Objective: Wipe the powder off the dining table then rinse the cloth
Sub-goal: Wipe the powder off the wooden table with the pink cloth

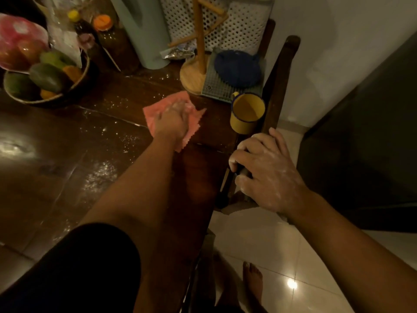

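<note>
A pink cloth [196, 123] lies flat on the dark wooden dining table [67, 172], right of its middle. My left hand [172, 122] presses down on the cloth, fingers spread over it and dusted white. White powder [99, 175] is scattered in patches left of the cloth and towards me. My right hand [264, 170], also powdery, grips the top rail of a dark wooden chair [279, 91] beside the table's right edge.
A yellow enamel mug [247, 112] stands just right of the cloth near the table edge. Behind it are a wooden mug tree [198, 71], a grey mat with a blue pot [238, 68], bottles and a fruit bowl [45, 82] at far left. Tiled floor [282, 256] lies to the right.
</note>
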A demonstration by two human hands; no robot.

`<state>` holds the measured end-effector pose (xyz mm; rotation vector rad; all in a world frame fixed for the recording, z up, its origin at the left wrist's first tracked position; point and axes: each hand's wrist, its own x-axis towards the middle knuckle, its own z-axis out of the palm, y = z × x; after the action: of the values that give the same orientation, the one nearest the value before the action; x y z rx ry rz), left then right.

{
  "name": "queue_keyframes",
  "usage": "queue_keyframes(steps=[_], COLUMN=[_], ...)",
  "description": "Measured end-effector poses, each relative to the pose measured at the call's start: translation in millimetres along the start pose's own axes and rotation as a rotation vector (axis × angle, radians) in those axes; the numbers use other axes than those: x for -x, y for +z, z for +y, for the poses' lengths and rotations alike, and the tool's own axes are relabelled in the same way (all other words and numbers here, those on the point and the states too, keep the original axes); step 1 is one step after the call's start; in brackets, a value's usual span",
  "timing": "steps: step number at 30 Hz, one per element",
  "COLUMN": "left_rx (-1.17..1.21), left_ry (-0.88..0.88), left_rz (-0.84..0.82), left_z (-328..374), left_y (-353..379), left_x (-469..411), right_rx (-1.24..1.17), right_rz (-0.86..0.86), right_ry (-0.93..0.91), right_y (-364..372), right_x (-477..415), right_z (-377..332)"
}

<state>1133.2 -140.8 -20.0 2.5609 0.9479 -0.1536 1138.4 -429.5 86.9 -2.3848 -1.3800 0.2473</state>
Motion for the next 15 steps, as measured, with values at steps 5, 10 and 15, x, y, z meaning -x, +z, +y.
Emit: queue_keyframes(steps=[5, 10, 15], left_rx=[-0.146, -0.19, -0.246], left_ry=[0.294, 0.666, 0.455], left_rz=[-0.115, -0.33, -0.225], left_z=[6.0, 4.5, 10.1], left_y=[11.8, 21.5, 7.4], left_x=[24.6, 51.4, 2.3], right_rx=[-0.026, -0.044, -0.04], right_rz=[0.016, -0.008, -0.044], right_ry=[0.019, 0.03, 0.079], right_y=[2.0, 2.2, -0.2], right_x=[0.4, 0.3, -1.2], right_z=[-0.6, -0.8, -3.6])
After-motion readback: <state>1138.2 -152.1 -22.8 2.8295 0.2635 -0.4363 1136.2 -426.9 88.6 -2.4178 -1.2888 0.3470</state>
